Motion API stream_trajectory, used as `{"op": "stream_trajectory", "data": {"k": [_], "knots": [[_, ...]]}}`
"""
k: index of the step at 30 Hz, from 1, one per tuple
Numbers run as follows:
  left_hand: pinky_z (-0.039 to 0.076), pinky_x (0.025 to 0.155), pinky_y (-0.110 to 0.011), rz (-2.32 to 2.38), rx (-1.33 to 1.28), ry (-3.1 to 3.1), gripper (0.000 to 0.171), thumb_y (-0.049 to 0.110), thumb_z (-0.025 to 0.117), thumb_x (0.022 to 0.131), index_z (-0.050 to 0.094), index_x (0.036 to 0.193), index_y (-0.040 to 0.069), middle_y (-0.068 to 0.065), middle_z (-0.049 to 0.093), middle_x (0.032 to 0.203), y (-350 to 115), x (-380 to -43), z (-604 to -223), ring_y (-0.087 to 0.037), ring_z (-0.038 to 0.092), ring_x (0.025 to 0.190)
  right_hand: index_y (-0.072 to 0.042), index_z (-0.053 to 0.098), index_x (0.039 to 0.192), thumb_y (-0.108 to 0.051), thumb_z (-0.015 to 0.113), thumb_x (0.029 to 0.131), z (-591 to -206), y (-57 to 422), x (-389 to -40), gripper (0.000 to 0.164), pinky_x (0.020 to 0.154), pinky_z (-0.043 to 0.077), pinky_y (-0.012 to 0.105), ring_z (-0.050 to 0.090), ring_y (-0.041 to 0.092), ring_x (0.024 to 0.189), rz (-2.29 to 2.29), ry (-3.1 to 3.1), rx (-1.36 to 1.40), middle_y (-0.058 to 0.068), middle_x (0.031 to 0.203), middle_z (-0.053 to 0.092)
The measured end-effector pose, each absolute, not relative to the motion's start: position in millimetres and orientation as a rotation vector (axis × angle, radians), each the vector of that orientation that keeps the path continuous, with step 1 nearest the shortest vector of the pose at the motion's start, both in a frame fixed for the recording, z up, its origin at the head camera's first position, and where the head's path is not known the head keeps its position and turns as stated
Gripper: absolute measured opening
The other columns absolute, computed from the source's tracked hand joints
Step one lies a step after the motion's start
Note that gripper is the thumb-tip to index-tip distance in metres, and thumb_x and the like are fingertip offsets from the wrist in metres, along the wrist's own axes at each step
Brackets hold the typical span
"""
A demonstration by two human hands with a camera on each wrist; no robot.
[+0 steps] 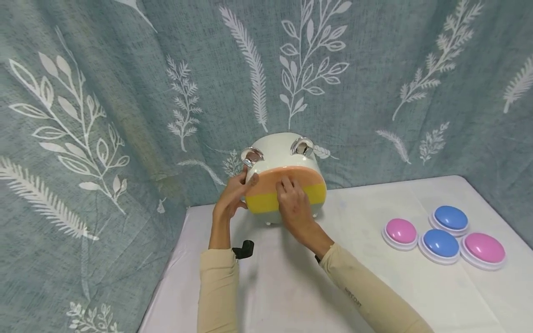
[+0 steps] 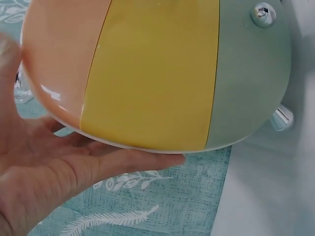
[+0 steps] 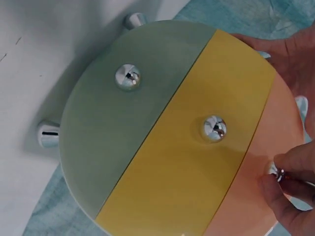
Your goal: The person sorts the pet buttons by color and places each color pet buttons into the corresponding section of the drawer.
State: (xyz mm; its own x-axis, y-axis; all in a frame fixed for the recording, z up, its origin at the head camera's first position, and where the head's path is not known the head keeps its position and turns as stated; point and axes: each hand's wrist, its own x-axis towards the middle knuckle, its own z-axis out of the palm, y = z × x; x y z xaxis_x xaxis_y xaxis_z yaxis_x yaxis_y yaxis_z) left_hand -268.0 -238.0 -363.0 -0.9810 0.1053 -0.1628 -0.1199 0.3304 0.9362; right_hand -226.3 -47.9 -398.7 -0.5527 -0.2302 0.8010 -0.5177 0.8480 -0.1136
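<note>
A small rounded drawer cabinet [image 1: 272,150] stands on the table, with two shiny silver rings [image 1: 252,156] on its white top. Its front has an orange drawer [image 2: 64,54], a yellow drawer [image 2: 152,78] and a green drawer [image 2: 251,73], which appear flush in the wrist views. My right hand [image 1: 293,203] pinches the small silver knob of the orange drawer between thumb and fingers. Spread along the cabinet's left side, my left hand [image 1: 233,192] rests against it, its thumb straight along the edge. Silver knobs [image 3: 215,128] show on the yellow and green drawers.
On the right of the white-covered table [image 1: 354,277] are two pink push lights [image 1: 401,231] and two blue ones [image 1: 451,217], grouped together. A teal leaf-patterned curtain [image 1: 366,92] hangs behind and at the left. Short silver feet [image 3: 48,134] hold up the cabinet.
</note>
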Motion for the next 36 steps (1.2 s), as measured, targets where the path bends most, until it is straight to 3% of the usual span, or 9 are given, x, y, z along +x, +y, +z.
{"op": "stream_trajectory", "data": {"k": [6, 11, 13, 18, 22, 33, 36], "knots": [[0.056, 0.097, -0.067, 1.688, 0.011, 2.413, 0.096, 0.041, 0.075, 0.096, 0.017, 0.169, 0.02, -0.005, 0.013, 0.178, -238, -267, -366, -0.046, 0.042, 0.149, 0.001, 0.074, 0.105, 0.006, 0.071, 0.093, -403, -37, -229, 0.013, 0.074, 0.061, 0.034, 0.066, 0.025, 0.084, 0.642, -2.116, 0.618, 0.011, 0.095, 0.065], [0.054, 0.097, -0.069, 1.678, -0.028, 2.429, 0.1, 0.037, 0.078, 0.095, 0.013, 0.169, 0.019, -0.006, 0.012, 0.177, -239, -266, -366, -0.047, 0.04, 0.15, 0.003, 0.063, 0.125, 0.003, 0.077, 0.09, -421, -29, -223, 0.037, 0.073, 0.06, 0.036, 0.067, 0.025, 0.085, 0.884, -2.177, 0.6, 0.014, 0.105, 0.067], [0.057, 0.095, -0.067, 1.665, -0.036, 2.438, 0.1, 0.038, 0.078, 0.094, 0.014, 0.169, 0.02, -0.006, 0.013, 0.177, -239, -267, -366, -0.046, 0.042, 0.15, 0.003, 0.065, 0.122, 0.001, 0.078, 0.09, -431, -30, -221, 0.035, 0.071, 0.059, 0.036, 0.068, 0.025, 0.084, 0.898, -2.218, 0.566, 0.014, 0.105, 0.068], [0.064, 0.083, -0.055, 1.667, -0.019, 2.438, 0.1, 0.039, 0.078, 0.094, 0.013, 0.169, 0.023, -0.003, 0.012, 0.178, -237, -267, -366, -0.044, 0.052, 0.143, 0.0, 0.077, 0.101, -0.002, 0.078, 0.092, -446, -36, -224, 0.009, 0.071, 0.06, 0.036, 0.071, 0.024, 0.085, 0.887, -2.261, 0.532, 0.01, 0.101, 0.068], [0.065, 0.076, -0.051, 1.67, -0.007, 2.451, 0.099, 0.038, 0.078, 0.094, 0.015, 0.169, 0.025, -0.003, 0.012, 0.178, -237, -266, -365, -0.044, 0.056, 0.137, 0.001, 0.078, 0.093, 0.0, 0.078, 0.09, -446, -40, -227, 0.003, 0.07, 0.06, 0.035, 0.071, 0.023, 0.082, 0.896, -2.252, 0.516, 0.009, 0.096, 0.068], [0.065, 0.071, -0.044, 1.658, -0.028, 2.469, 0.101, 0.042, 0.08, 0.092, 0.015, 0.168, 0.026, -0.007, 0.019, 0.176, -237, -269, -367, -0.045, 0.065, 0.126, 0.001, 0.074, 0.08, 0.006, 0.072, 0.087, -432, -43, -220, 0.009, 0.061, 0.049, 0.028, 0.057, 0.016, 0.069, 0.87, -2.393, 0.428, 0.007, 0.083, 0.066], [0.063, 0.07, -0.041, 1.654, -0.033, 2.479, 0.101, 0.042, 0.08, 0.092, 0.016, 0.168, 0.026, -0.007, 0.02, 0.176, -239, -269, -368, -0.044, 0.061, 0.132, 0.001, 0.075, 0.081, 0.003, 0.075, 0.087, -430, -41, -208, 0.007, 0.06, 0.051, 0.028, 0.059, 0.017, 0.069, 0.851, -2.428, 0.419, 0.006, 0.084, 0.067]]}}
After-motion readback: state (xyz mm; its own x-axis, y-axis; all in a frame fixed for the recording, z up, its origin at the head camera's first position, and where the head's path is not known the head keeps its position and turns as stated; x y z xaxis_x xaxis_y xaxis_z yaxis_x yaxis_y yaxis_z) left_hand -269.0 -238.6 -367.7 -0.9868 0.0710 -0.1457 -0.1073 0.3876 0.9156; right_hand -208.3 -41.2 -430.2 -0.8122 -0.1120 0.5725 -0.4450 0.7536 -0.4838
